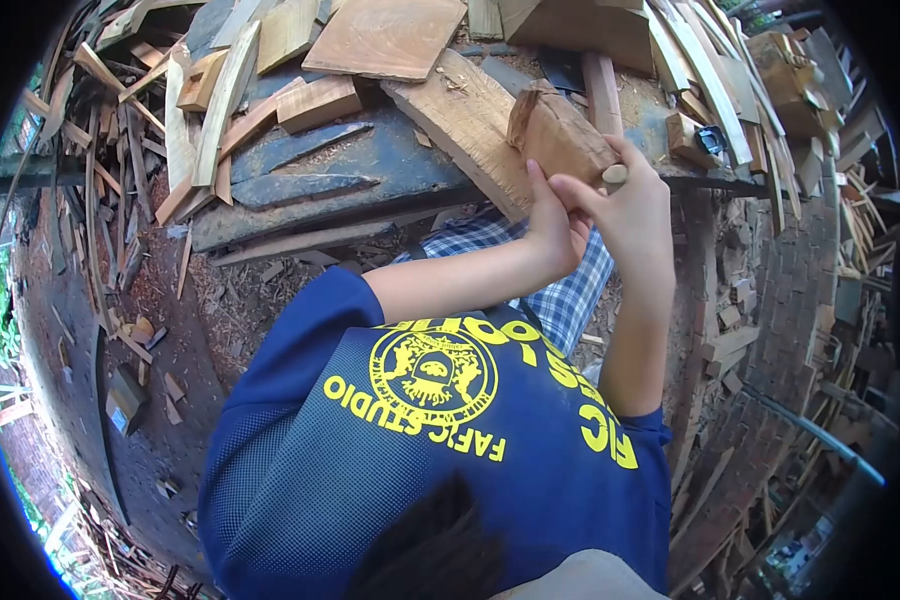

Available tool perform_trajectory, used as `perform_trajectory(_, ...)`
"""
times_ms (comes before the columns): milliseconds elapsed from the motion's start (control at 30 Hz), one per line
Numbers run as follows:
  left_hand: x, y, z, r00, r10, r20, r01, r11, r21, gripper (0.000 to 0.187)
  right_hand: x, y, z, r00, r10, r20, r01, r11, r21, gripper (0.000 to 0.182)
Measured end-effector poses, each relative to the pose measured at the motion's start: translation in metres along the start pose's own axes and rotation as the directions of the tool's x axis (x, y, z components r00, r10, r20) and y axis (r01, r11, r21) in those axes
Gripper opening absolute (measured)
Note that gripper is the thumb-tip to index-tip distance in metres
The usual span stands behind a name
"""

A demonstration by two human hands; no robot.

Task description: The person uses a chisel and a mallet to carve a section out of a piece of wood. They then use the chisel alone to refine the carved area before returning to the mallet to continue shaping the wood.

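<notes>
A rough brown wood block [562, 132] is held up over the bench edge, its left end jagged and dark. My left hand [558, 225] is closed on its lower side, thumb pressed on the near face. At the block's right end is my right hand [638, 200], fingers curled and thumb pointing left against the block. A pale, round-ended piece [615, 175] shows between that thumb and forefinger; the rest of it is hidden. Just beyond the block lies a long sawn plank [465, 115], with a reddish wooden bar [601, 90] behind it.
The dark bench [410, 165] carries a flat board [385, 38], a short offcut [318, 103] and many strips. A small block with a black patch [692, 140] sits at right. Scrap wood covers the ground on both sides. Plaid cloth [570, 300] shows below the hands.
</notes>
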State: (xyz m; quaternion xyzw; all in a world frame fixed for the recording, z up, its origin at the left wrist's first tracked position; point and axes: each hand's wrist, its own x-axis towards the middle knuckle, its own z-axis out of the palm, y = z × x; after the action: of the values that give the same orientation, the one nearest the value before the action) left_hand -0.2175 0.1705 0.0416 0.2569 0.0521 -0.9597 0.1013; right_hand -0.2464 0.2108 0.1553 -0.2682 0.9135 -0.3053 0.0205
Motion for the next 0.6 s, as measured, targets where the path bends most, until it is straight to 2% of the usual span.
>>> perform_trajectory(33,-0.004,0.002,0.003,0.999,-0.026,-0.031,0.027,0.999,0.033,0.085,0.003,0.002,0.005,0.996,0.07,0.051,-0.071,0.997,0.009,0.059)
perform_trajectory(67,-0.008,0.007,0.004,0.999,-0.021,-0.029,0.022,0.999,0.025,0.085,0.007,0.007,0.008,0.996,0.063,0.056,-0.064,0.998,0.005,0.059)
perform_trajectory(100,-0.012,0.011,0.003,0.987,-0.156,0.036,0.143,0.96,0.242,0.072,0.011,0.016,0.008,0.998,-0.008,0.058,0.005,0.999,0.054,0.059)
perform_trajectory(133,-0.017,0.015,0.001,0.951,-0.302,0.067,0.24,0.858,0.455,0.06,0.015,0.025,0.007,0.996,-0.074,0.055,0.068,0.992,0.103,0.058)
perform_trajectory(167,-0.025,0.017,-0.005,0.95,-0.306,0.063,0.246,0.858,0.451,0.06,0.017,0.031,0.004,0.996,-0.069,0.059,0.063,0.993,0.099,0.058)
perform_trajectory(233,-0.037,0.022,-0.019,0.92,-0.39,-0.043,0.277,0.568,0.775,0.044,0.023,0.044,-0.001,0.993,0.014,0.113,-0.034,0.984,0.173,0.057)
perform_trajectory(267,-0.039,0.029,-0.026,0.917,-0.396,-0.045,0.283,0.566,0.774,0.044,0.024,0.054,-0.003,0.993,0.021,0.112,-0.04,0.985,0.169,0.057)
perform_trajectory(300,-0.042,0.038,-0.035,0.971,-0.146,0.189,-0.122,0.377,0.918,0.046,0.025,0.065,-0.003,0.991,0.012,0.136,-0.035,0.985,0.171,0.056)
perform_trajectory(333,-0.046,0.047,-0.039,0.88,0.033,0.473,-0.474,0.068,0.878,0.049,0.025,0.071,-0.003,0.987,0.004,0.159,-0.032,0.984,0.173,0.056)
perform_trajectory(367,-0.042,0.057,-0.04,0.76,0.174,0.626,-0.615,-0.119,0.78,0.053,0.025,0.075,-0.002,0.987,0.014,0.158,-0.042,0.985,0.17,0.056)
perform_trajectory(400,-0.035,0.07,-0.035,0.588,0.269,0.763,-0.692,-0.321,0.647,0.057,0.025,0.078,-0.001,0.987,0.02,0.161,-0.049,0.982,0.182,0.056)
perform_trajectory(467,-0.019,0.095,-0.017,0.396,0.334,0.856,-0.625,-0.585,0.517,0.073,0.025,0.081,0.0,0.986,0.036,0.162,-0.067,0.979,0.193,0.056)
perform_trajectory(533,0.002,0.12,-0.005,0.463,0.23,0.856,-0.617,-0.61,0.498,0.087,0.028,0.078,0.0,0.983,0.009,0.182,-0.06,0.959,0.275,0.055)
perform_trajectory(567,0.011,0.133,0.0,0.575,0.14,0.806,-0.659,-0.505,0.557,0.079,0.029,0.077,0.0,0.982,0.026,0.189,-0.079,0.957,0.278,0.055)
perform_trajectory(600,0.016,0.142,0.005,0.575,0.137,0.807,-0.66,-0.506,0.556,0.079,0.03,0.079,0.0,0.982,0.028,0.187,-0.081,0.957,0.279,0.055)
